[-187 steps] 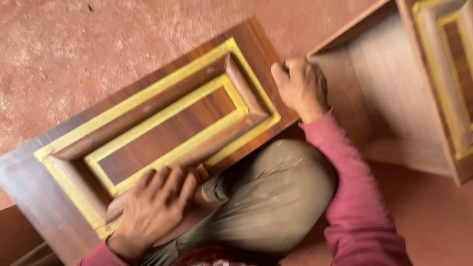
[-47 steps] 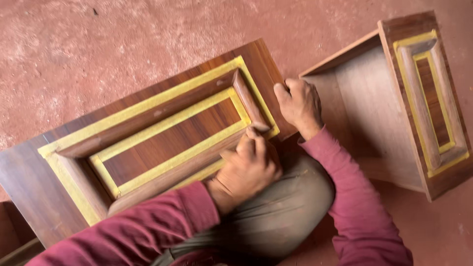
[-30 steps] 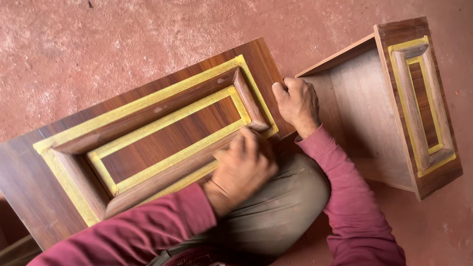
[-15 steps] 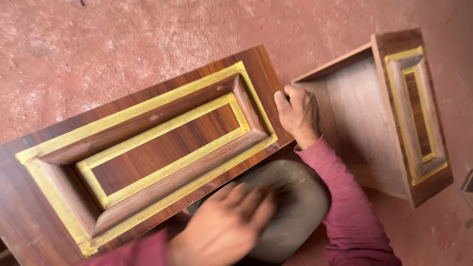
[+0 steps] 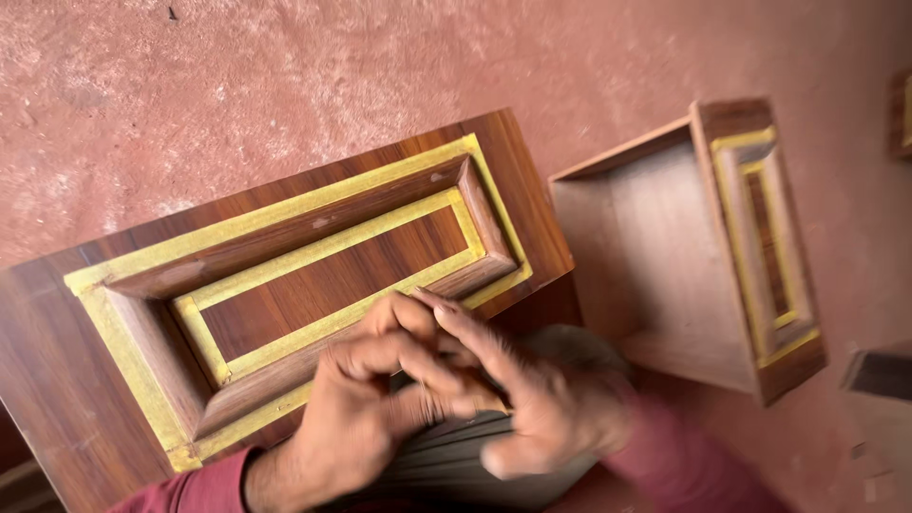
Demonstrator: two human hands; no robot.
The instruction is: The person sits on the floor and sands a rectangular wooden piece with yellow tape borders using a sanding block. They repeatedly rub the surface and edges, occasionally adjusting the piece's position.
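A dark wood drawer front (image 5: 323, 271) lies face up before me, with a raised moulding frame bordered inside and outside by yellow tape (image 5: 285, 211). My left hand (image 5: 366, 413) and my right hand (image 5: 537, 408) meet just below its near edge, above my knee (image 5: 446, 470). The left fingers curl around a small tan piece (image 5: 480, 404). Over them lie the right fingers, blurred, so their grip is unclear. Neither hand touches the drawer front.
A second drawer (image 5: 655, 256) stands on its side to the right, with its taped front (image 5: 760, 247) facing right. The floor (image 5: 285, 76) is rough red. A dark object (image 5: 879, 372) and another wood piece (image 5: 902, 109) sit at the right edge.
My right hand has let go of the drawer front's right corner and come down to meet the left hand. The left hand has left the moulding. The view has shifted.
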